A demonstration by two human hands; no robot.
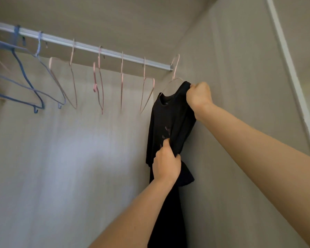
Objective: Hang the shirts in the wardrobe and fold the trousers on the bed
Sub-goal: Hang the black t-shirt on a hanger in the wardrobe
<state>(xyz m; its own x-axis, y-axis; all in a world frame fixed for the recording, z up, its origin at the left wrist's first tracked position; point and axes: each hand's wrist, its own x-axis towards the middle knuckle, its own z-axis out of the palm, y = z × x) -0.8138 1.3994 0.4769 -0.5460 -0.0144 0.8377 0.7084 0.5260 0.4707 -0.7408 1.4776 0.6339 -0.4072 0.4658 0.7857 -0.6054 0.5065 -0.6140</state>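
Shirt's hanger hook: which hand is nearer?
Right. The right hand grips the black shirt at its shoulder, just below the hanger hook; the left hand grips the fabric lower down.

A long silver metal rail (111,52) runs across the top of the wardrobe, from the left side to the beige side wall (231,86) on the right. Many hangers hang on it by their hooks. At the left is a dark blue plastic hanger (28,81). Next to it is a light blue plastic hanger (38,49). After these come four thin pink hangers (94,77), set apart from each other, with nothing on them. At the right end of the rail, just beside the wall, hangs a pale pink wire hanger (175,68). A black cloth shirt (170,113) is on this one and hangs down from it.
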